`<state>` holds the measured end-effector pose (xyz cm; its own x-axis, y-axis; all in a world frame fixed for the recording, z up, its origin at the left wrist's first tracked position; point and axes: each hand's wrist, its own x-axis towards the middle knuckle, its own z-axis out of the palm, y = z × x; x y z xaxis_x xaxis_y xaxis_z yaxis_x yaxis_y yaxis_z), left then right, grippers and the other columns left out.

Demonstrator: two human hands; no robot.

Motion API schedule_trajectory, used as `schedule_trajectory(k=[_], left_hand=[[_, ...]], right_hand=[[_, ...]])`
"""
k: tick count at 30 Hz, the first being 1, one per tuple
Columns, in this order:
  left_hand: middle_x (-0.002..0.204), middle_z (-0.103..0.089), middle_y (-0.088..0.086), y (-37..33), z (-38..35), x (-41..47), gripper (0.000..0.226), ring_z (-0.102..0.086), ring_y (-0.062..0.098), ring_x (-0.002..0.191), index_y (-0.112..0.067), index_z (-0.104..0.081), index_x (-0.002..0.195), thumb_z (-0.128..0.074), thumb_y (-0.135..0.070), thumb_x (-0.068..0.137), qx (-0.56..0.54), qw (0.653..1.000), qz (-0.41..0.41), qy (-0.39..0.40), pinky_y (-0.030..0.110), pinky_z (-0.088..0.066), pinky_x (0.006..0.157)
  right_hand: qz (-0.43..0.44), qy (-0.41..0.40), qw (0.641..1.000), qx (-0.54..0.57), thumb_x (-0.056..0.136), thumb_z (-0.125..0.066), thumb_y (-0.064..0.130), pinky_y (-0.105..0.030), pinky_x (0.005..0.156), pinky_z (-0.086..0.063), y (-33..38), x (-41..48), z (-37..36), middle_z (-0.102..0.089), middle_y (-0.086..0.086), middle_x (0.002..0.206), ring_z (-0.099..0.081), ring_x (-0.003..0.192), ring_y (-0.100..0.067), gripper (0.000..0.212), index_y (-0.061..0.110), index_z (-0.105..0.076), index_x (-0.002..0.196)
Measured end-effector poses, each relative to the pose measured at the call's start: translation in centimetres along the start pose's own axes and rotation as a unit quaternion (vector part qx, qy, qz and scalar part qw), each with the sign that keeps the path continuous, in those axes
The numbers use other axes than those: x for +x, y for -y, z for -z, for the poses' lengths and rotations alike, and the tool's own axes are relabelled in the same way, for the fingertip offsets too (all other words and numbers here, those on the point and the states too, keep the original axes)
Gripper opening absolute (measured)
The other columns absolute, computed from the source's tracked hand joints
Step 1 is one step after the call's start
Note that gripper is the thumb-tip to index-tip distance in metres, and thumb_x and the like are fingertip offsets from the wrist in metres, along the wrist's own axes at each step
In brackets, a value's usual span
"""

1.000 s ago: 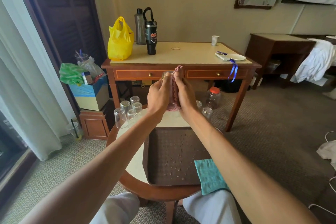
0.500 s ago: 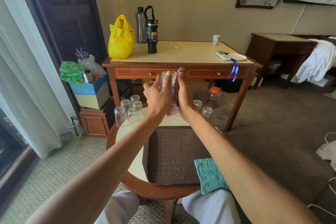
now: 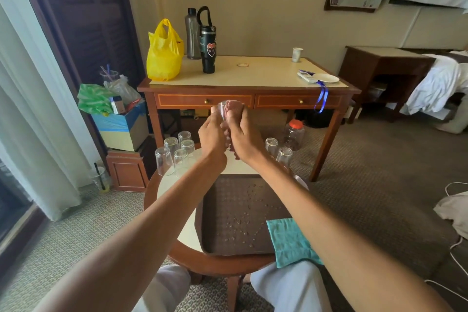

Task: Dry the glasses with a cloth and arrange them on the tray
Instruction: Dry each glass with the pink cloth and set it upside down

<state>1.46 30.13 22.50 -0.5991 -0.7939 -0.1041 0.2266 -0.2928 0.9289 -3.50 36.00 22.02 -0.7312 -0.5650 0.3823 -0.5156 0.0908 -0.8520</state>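
Above the far edge of the round table my left hand (image 3: 212, 137) grips a clear glass (image 3: 223, 110) held upright. My right hand (image 3: 243, 137) holds a pink cloth (image 3: 234, 108) bunched against and into the glass. Below them lies a dark brown tray (image 3: 215, 220) with water drops on its floor and no glasses on it. Several clear glasses (image 3: 174, 152) stand upside down at the table's far left. Two more upturned glasses (image 3: 278, 151) stand at the far right.
A teal cloth (image 3: 288, 242) hangs over the tray's near right corner. Behind the round table (image 3: 177, 233) is a wooden desk (image 3: 253, 99) with a yellow bag (image 3: 164, 53), bottles and a plate. A red-lidded jar (image 3: 294, 134) sits on the carpet.
Both hands turned the glass and worked the pink cloth over and into it. The glass now shows more at the top of my left hand. The hands stayed in the same place.
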Motion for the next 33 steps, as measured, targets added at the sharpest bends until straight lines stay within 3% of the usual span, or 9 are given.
schedule_trajectory(k=[3, 5, 9, 12, 15, 17, 19, 25, 33], left_hand=[[0.082, -0.075, -0.003, 0.1, -0.4, -0.8, 0.047, -0.071, 0.012, 0.071, -0.019, -0.075, 0.096, -0.044, -0.053, 0.106, 0.025, 0.999, -0.024, 0.006, 0.022, -0.054, 0.056], [0.089, -0.078, -0.004, 0.3, -0.5, -0.8, 0.048, -0.075, 0.007, 0.083, -0.027, -0.079, 0.102, -0.046, -0.062, 0.102, 0.065, 0.994, -0.088, 0.010, 0.023, -0.060, 0.069], [0.110, -0.072, 0.008, 0.6, -0.4, 0.3, 0.070, -0.070, 0.020, 0.107, -0.034, -0.081, 0.095, -0.053, -0.095, 0.073, 0.147, 0.982, -0.121, -0.019, 0.044, -0.059, 0.094], [0.091, -0.077, 0.012, -0.7, -0.1, -0.2, 0.064, -0.071, 0.015, 0.084, -0.016, -0.081, 0.089, -0.059, -0.076, 0.086, 0.100, 0.992, -0.079, 0.022, 0.033, -0.055, 0.081], [0.082, -0.078, -0.004, -1.5, 0.1, 0.3, 0.049, -0.075, 0.013, 0.085, -0.021, -0.081, 0.089, -0.060, -0.065, 0.093, 0.086, 0.994, -0.057, 0.019, 0.028, -0.055, 0.072], [0.079, -0.077, -0.008, -1.8, 0.2, 0.6, 0.049, -0.074, 0.010, 0.078, -0.020, -0.080, 0.089, -0.058, -0.063, 0.096, 0.069, 0.996, -0.048, 0.006, 0.026, -0.052, 0.065], [0.072, -0.074, -0.009, -1.7, 0.3, 0.7, 0.046, -0.070, 0.008, 0.069, -0.021, -0.079, 0.086, -0.057, -0.059, 0.098, 0.046, 0.998, -0.040, 0.002, 0.024, -0.049, 0.060], [0.095, -0.075, 0.001, -1.6, 0.0, -0.1, 0.045, -0.069, 0.014, 0.082, -0.016, -0.077, 0.104, -0.054, -0.055, 0.102, 0.010, 1.000, 0.003, -0.003, 0.025, -0.052, 0.064], [0.108, -0.073, -0.006, -1.3, -0.8, -1.6, 0.046, -0.071, 0.007, 0.100, -0.036, -0.075, 0.105, -0.056, -0.075, 0.090, 0.076, 0.992, -0.099, 0.010, 0.030, -0.060, 0.086]], right_hand=[[-0.049, -0.009, 0.987, 0.152, 0.104, -0.038, 0.054, -0.055, 0.082, -0.056, 1.4, 1.1, 0.4, -0.067, -0.015, 0.104, -0.065, 0.085, -0.024, 0.036, 0.025, -0.050, 0.122], [-0.078, -0.002, 0.982, 0.172, 0.108, -0.031, 0.045, -0.038, 0.085, -0.056, 2.3, 1.3, 0.8, -0.064, -0.014, 0.127, -0.064, 0.106, -0.021, 0.043, 0.018, -0.053, 0.134], [-0.126, 0.021, 0.969, 0.210, 0.107, -0.025, 0.054, -0.032, 0.079, -0.057, 1.5, 1.3, 1.3, -0.072, -0.017, 0.104, -0.071, 0.091, -0.020, 0.062, 0.014, -0.071, 0.109], [-0.145, 0.034, 0.966, 0.213, 0.105, -0.024, 0.058, -0.037, 0.067, -0.054, 0.9, 0.7, 1.0, -0.063, -0.030, 0.088, -0.064, 0.073, -0.036, 0.078, -0.008, -0.064, 0.107], [-0.132, 0.050, 0.974, 0.177, 0.108, -0.018, 0.053, -0.017, 0.046, -0.040, 1.0, -0.2, 1.4, -0.057, -0.004, 0.055, -0.053, 0.046, -0.009, 0.075, -0.001, -0.061, 0.077], [-0.074, 0.066, 0.985, 0.141, 0.111, -0.016, 0.039, -0.005, 0.053, -0.041, 1.7, -1.0, 1.6, -0.067, 0.006, 0.064, -0.063, 0.053, 0.000, 0.060, 0.012, -0.068, 0.097], [0.003, 0.043, 0.993, 0.111, 0.112, -0.023, 0.030, -0.032, 0.073, -0.048, 2.5, -1.8, 1.3, -0.072, -0.009, 0.106, -0.066, 0.092, 0.001, 0.047, 0.005, -0.058, 0.131], [0.056, -0.018, 0.994, -0.089, 0.105, -0.033, 0.049, -0.039, 0.081, -0.057, 0.1, 0.3, 0.3, -0.061, -0.011, 0.128, -0.065, 0.103, -0.023, 0.060, 0.009, -0.035, 0.149], [-0.134, 0.020, 0.977, 0.164, 0.100, -0.025, 0.067, -0.035, 0.099, -0.052, 2.3, 2.5, 1.0, -0.060, -0.001, 0.137, -0.060, 0.119, -0.015, 0.067, 0.023, -0.056, 0.141]])
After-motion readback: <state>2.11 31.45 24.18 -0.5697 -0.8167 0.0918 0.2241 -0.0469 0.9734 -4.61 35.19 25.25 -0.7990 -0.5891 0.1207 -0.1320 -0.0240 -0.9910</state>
